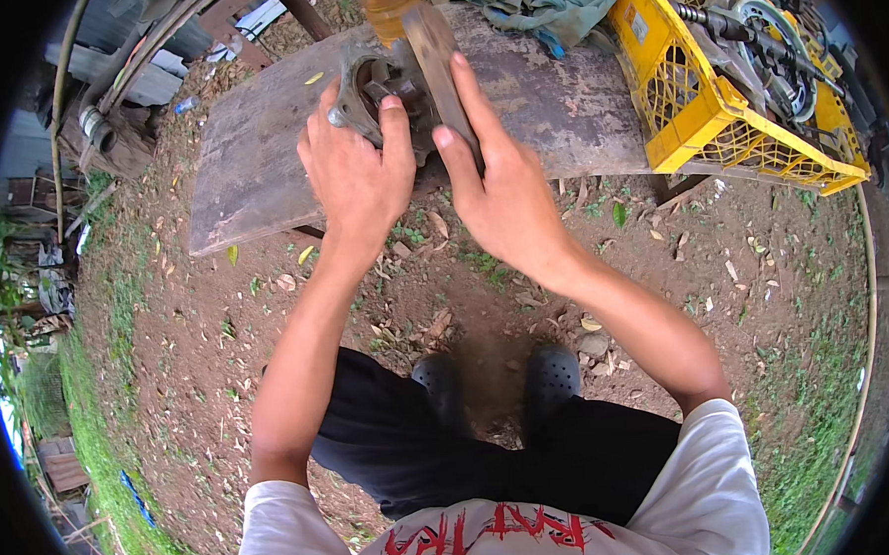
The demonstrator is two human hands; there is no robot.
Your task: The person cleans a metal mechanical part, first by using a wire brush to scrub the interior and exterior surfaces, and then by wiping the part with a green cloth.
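My left hand point(365, 162) holds a grey cast-metal machine part point(347, 92) with a round opening, its thumb on the dark inner piece. The part is raised near the front edge of a worn wooden board point(260, 151). In my right hand point(488, 179) is a flat wooden block point(439, 77), gripped between thumb and fingers. The block stands nearly upright along the right side of the metal part; whether the two touch is hard to tell. The far side of the part is hidden.
Behind my hands stands a clear container of amber liquid point(388, 12). A crumpled green-blue cloth point(544, 5) lies at the board's back. At right, a yellow plastic crate point(695, 129) holds a shaft, a metal ring and other parts. Leaves litter the dirt ground.
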